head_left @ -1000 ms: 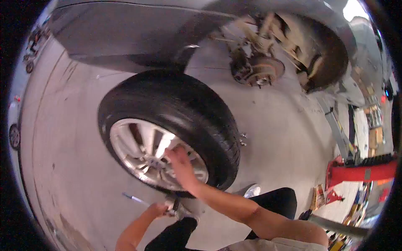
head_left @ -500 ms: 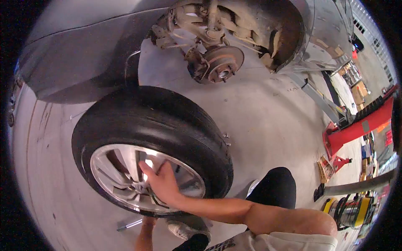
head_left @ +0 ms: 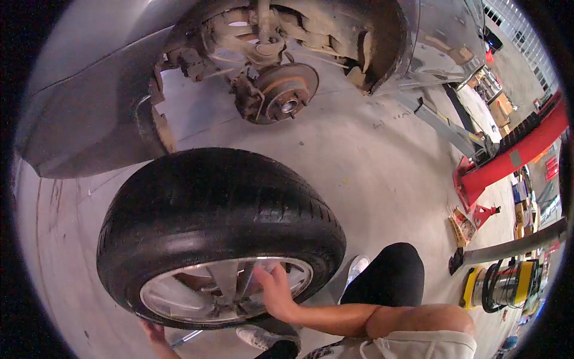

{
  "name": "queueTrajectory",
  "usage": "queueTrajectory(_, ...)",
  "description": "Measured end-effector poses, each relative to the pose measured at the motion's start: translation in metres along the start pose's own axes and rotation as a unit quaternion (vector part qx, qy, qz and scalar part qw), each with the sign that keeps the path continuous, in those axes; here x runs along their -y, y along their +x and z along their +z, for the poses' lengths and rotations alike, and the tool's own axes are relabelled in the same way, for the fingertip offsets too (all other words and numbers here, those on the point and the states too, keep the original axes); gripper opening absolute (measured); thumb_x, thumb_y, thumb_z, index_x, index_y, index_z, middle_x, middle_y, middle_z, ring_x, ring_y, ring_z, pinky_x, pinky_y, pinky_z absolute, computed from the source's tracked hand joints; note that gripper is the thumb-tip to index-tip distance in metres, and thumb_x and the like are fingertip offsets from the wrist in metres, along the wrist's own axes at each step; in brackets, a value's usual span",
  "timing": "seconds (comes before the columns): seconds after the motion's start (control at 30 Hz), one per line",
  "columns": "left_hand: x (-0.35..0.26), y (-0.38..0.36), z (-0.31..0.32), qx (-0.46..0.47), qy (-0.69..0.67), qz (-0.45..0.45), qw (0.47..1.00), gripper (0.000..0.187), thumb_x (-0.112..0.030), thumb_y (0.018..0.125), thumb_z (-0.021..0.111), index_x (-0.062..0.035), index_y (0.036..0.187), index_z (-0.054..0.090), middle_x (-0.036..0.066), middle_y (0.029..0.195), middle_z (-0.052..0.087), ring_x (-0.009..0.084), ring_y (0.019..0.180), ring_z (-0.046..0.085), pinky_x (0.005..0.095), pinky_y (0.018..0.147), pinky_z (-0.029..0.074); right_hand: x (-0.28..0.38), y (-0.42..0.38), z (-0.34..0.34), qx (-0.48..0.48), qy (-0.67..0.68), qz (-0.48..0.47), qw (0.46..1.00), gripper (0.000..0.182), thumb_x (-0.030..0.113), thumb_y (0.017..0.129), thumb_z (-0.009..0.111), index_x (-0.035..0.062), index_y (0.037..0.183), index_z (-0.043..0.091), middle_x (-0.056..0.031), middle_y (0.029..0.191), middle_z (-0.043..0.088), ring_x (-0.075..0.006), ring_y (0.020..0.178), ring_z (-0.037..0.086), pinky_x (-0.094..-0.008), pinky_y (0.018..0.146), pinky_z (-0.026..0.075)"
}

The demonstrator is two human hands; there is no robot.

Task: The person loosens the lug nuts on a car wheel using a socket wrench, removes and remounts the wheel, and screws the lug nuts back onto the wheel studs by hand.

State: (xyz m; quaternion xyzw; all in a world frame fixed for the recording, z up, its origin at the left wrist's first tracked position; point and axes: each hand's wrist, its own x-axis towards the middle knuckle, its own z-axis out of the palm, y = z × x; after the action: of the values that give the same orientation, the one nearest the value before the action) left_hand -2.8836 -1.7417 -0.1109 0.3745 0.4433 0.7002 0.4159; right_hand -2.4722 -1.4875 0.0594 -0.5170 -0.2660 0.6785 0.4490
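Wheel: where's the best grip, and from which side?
Probably the spokes, right hand coming from the camera's side, left hand supporting the lower edge of the tyre. The spokes face the camera, with open gaps for fingers; the broad, rounded tyre offers little to hook.

The wheel (head_left: 197, 233), a black tyre (head_left: 209, 206) around a silver spoked rim (head_left: 225, 282), was tilted near the brake disc (head_left: 299, 84), its rim side facing away from it.
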Motion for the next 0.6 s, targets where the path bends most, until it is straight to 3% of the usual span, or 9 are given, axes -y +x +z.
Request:
queueTrajectory(0.03,-0.005,-0.003,-0.037,-0.170,-0.122,-0.163,0.964,0.078,-0.057,0.097,0.056,-0.0110,0.156,0.036,0.013,0.157,0.042,0.0330,0.140,0.046,0.0500,0.115,0.042,-0.002,-0.003,-0.004,-0.010,0.031,0.021,0.999,0.026,0.028,0.100,0.066,0.0044,0.110,0.061,-0.0021,0.098,0.066,-0.0129,0.091,0.057,-0.0321,0.079,0.048)
queueTrajectory(0.1,-0.027,-0.001,-0.016,-0.222,-0.171,-0.220,0.934,0.077,-0.046,0.098,0.062,-0.0062,0.157,0.033,0.012,0.158,0.042,0.0321,0.140,0.045,0.0479,0.116,0.039,0.001,-0.010,-0.009,0.001,0.017,-0.024,1.000,0.029,0.031,0.102,0.061,0.0031,0.108,0.061,-0.0024,0.098,0.065,-0.0134,0.093,0.055,-0.0336,0.081,0.046)
queueTrajectory(0.2,-0.051,0.000,0.027,-0.237,-0.099,-0.265,0.929,0.077,-0.045,0.098,0.062,-0.0059,0.157,0.033,0.012,0.157,0.042,0.0318,0.140,0.045,0.0476,0.116,0.039,-0.019,-0.007,-0.023,0.052,-0.025,0.000,0.998,0.029,0.032,0.104,0.057,0.0031,0.106,0.061,-0.0024,0.095,0.064,-0.0147,0.088,0.055,-0.0341,0.078,0.046)
queueTrajectory(0.3,-0.059,0.001,0.071,-0.227,-0.036,-0.299,0.926,0.076,-0.044,0.098,0.062,-0.0055,0.156,0.033,0.011,0.157,0.043,0.0315,0.140,0.045,0.0474,0.116,0.040,-0.026,-0.009,-0.021,0.062,-0.073,-0.041,0.995,0.035,0.035,0.106,0.049,0.0031,0.102,0.061,-0.0034,0.093,0.063,-0.0151,0.085,0.054,-0.0336,0.076,0.045)
queueTrajectory(0.43,-0.067,-0.007,0.115,-0.222,0.013,-0.330,0.917,0.075,-0.043,0.098,0.063,-0.0051,0.156,0.034,0.011,0.157,0.043,0.0311,0.139,0.046,0.0470,0.116,0.040,-0.039,0.004,-0.016,0.136,0.079,0.125,0.980,0.040,0.040,0.108,0.038,0.0083,0.098,0.061,-0.0033,0.083,0.057,-0.0127,0.074,0.047,-0.0322,0.065,0.040)
queueTrajectory(0.47,-0.069,-0.009,0.124,-0.222,0.022,-0.337,0.915,0.075,-0.043,0.098,0.063,-0.0049,0.156,0.034,0.011,0.157,0.043,0.0310,0.139,0.046,0.0469,0.116,0.040,-0.078,0.025,-0.004,0.054,0.123,0.084,0.987,0.040,0.040,0.107,0.038,0.0081,0.099,0.061,-0.0038,0.083,0.057,-0.0143,0.075,0.048,-0.0329,0.067,0.040)
queueTrajectory(0.57,-0.076,-0.018,0.146,-0.216,0.051,-0.357,0.907,0.075,-0.042,0.098,0.064,-0.0046,0.156,0.034,0.011,0.156,0.043,0.0306,0.139,0.046,0.0467,0.116,0.040,-0.058,0.035,0.002,0.010,0.163,0.108,0.981,0.047,0.044,0.106,0.038,0.0033,0.104,0.061,-0.0065,0.090,0.060,-0.0215,0.087,0.053,-0.0362,0.081,0.042)
queueTrajectory(0.6,-0.076,-0.018,0.153,-0.219,0.059,-0.362,0.904,0.074,-0.042,0.098,0.064,-0.0045,0.156,0.035,0.011,0.156,0.043,0.0305,0.139,0.046,0.0466,0.116,0.040,-0.052,0.043,0.003,0.022,0.054,0.090,0.994,0.049,0.045,0.105,0.038,0.0026,0.106,0.061,-0.0070,0.092,0.060,-0.0215,0.089,0.054,-0.0363,0.083,0.042)
